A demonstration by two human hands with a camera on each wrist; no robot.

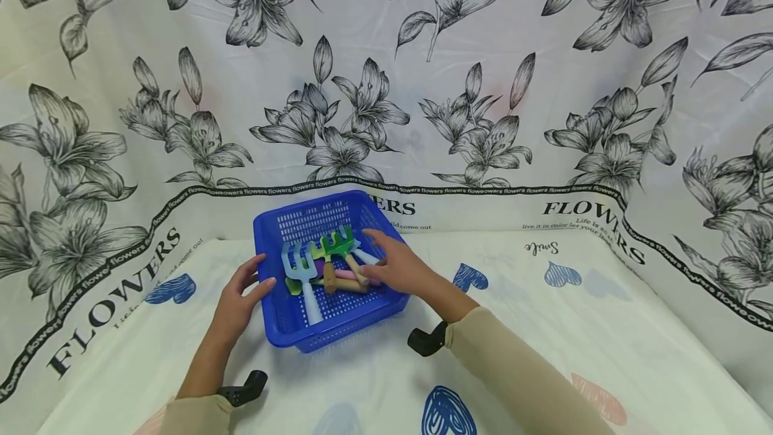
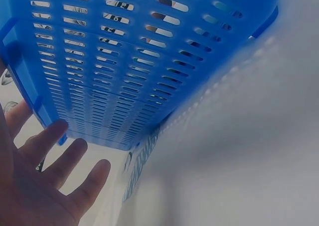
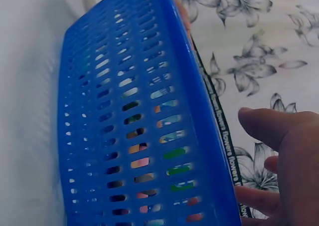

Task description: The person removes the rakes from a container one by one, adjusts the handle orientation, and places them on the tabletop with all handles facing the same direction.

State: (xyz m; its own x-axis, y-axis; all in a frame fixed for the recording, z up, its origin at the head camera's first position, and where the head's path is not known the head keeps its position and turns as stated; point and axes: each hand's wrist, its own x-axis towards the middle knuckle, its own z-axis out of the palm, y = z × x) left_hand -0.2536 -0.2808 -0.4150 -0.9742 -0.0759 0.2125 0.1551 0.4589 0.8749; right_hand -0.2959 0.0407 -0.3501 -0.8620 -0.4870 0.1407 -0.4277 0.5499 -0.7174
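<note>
Head view, hands (loosely spread) at sides of blue basket, small tools inside.

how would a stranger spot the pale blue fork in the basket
Find the big blue basket. Inside, on the side by the left hand, lies the fork, handle toward the viewer. It is pale blue from tines to handle, unlike the green, brown-handled fork beside it.

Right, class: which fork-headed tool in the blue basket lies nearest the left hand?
The pale blue fork, on the left side of the basket, its handle pale blue too; the green fork head lies nearer the right hand.
</note>
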